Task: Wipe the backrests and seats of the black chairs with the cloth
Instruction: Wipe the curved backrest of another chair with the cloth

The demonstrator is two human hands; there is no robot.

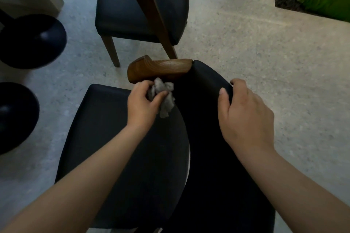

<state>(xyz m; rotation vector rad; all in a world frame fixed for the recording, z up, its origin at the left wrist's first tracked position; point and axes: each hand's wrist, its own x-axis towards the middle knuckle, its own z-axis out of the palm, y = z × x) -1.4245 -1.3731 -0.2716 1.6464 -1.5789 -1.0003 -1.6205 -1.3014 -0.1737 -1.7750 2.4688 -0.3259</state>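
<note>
Grey and crumpled, the cloth (164,98) sits bunched in the left hand (142,104), fingers and thumb curled round it, against the inner face of the near chair's black backrest (206,119), just under the wooden rail end (161,70). At 3 o'clock from the cloth, the right hand (246,115) grips the backrest's top edge, thumb inside and fingers wrapped over. The seat (113,128) lies at 7 o'clock from the cloth, and a second black chair (121,5) stands at 12 o'clock on the pale floor (246,43).
</note>
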